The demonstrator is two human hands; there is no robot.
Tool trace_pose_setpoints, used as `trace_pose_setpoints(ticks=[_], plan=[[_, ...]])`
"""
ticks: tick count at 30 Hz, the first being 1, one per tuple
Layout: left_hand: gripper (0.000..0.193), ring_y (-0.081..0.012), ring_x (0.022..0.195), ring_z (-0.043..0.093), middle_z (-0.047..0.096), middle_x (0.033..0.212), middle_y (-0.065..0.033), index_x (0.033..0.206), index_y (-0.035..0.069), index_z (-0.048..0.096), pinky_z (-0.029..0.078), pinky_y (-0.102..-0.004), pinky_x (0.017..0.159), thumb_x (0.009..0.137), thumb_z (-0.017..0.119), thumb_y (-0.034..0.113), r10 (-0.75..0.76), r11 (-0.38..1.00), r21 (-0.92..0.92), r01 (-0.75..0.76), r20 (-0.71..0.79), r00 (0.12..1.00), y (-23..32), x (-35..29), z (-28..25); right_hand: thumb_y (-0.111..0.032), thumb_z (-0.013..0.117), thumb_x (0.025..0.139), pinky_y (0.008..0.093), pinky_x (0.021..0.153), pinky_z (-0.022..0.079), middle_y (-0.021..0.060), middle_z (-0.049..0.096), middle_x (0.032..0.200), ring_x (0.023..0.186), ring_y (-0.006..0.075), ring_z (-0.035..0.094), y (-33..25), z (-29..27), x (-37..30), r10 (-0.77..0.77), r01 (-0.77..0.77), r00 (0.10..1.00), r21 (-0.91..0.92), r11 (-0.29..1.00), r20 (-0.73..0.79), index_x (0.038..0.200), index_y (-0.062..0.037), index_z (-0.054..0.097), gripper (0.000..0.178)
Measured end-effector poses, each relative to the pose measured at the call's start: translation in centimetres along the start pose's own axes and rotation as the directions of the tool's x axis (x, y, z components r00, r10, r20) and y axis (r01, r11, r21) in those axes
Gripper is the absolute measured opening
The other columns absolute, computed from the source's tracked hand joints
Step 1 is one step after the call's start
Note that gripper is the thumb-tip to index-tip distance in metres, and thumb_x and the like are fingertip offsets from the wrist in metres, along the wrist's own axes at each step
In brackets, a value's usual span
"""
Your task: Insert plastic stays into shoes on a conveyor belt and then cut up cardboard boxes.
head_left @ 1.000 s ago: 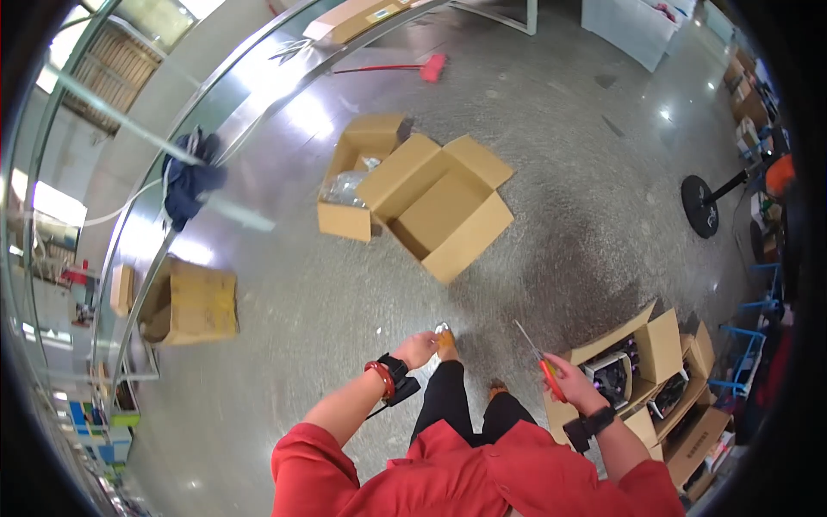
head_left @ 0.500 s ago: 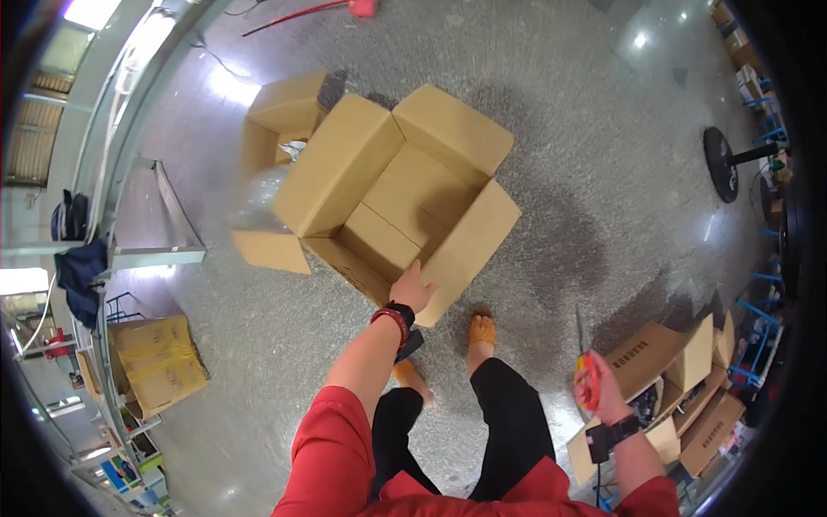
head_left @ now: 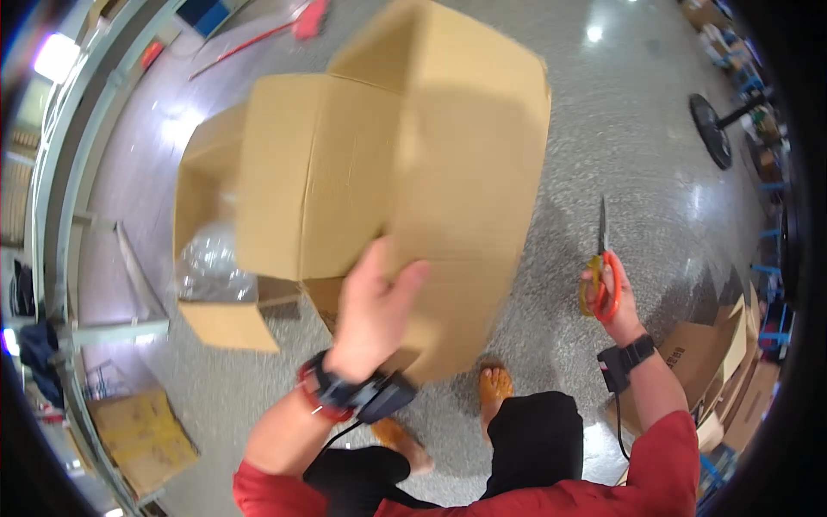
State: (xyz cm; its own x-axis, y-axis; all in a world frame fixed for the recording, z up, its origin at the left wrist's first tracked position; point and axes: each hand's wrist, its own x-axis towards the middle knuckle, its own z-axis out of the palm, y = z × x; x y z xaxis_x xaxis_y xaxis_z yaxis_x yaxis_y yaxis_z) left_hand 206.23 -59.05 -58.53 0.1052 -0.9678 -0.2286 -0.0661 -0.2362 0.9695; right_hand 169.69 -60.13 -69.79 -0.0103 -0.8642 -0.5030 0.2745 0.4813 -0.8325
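My left hand (head_left: 379,306) grips the near wall of a large open cardboard box (head_left: 474,172), thumb outside and fingers reaching into it. The box is raised and tipped on its side, its flaps folded outward and its motion blurred. My right hand (head_left: 616,302) holds a pair of scissors (head_left: 603,258) with one orange and one yellow handle, blades pointing away from me. Beside the tipped box at the left stands another cardboard box (head_left: 207,172) with clear plastic wrap (head_left: 211,258) in it.
Opened cardboard boxes (head_left: 680,370) are stacked at the lower right. A black round stand base (head_left: 711,133) is at the far right. A flattened yellow-taped carton (head_left: 142,435) lies at the lower left. A red broom (head_left: 306,21) lies at the back, and a metal frame (head_left: 129,332) runs along the left.
My left hand has lifted and tipped the box up from the floor. My right hand has moved up and forward with the scissors.
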Motion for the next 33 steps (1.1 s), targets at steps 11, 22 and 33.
trace_pose_setpoints(ticks=[11,22,33], plan=[[0.045,-0.0222,0.103,0.061,0.064,0.114,-0.0079,0.12,0.007,0.057,0.049,-0.0369,0.09,0.098,0.043,0.043,0.113,0.499,-0.854,-0.149,-0.106,0.988,-1.6,-0.1,-4.8,-0.023,0.051,0.097,0.0268,0.054,0.05,0.006,0.059,0.1,0.061,0.0148,0.057,-3.6,3.9,1.8,-0.308,0.313,0.95,0.254,0.915,-0.06,0.143,-0.0145,0.033,0.05],[0.036,-0.0287,0.113,0.052,0.052,0.127,-0.0207,0.127,0.001,0.046,0.046,-0.0385,0.093,0.092,0.046,0.011,-0.647,0.756,-0.181,0.629,-0.062,0.76,-33.7,-7.8,-16.0,-0.014,0.059,0.092,0.0226,0.069,0.049,0.0043,0.06,0.09,0.074,0.011,0.06,-0.2,6.6,2.7,-0.139,0.352,0.924,-0.653,0.67,0.356,0.139,-0.0119,0.042,0.05],[0.099,-0.0499,0.139,0.0,0.006,0.153,-0.026,0.147,0.009,0.022,0.008,-0.0659,0.108,0.073,0.065,0.059,0.095,0.389,0.919,0.06,-0.105,0.99,-18.9,-5.0,-8.7,-0.031,0.056,0.093,0.0265,0.038,0.042,0.0061,0.056,0.078,0.044,0.0138,0.054,0.1,30.1,3.3,0.468,0.173,0.698,-0.763,0.623,0.541,0.132,-0.0098,0.048,0.045]])
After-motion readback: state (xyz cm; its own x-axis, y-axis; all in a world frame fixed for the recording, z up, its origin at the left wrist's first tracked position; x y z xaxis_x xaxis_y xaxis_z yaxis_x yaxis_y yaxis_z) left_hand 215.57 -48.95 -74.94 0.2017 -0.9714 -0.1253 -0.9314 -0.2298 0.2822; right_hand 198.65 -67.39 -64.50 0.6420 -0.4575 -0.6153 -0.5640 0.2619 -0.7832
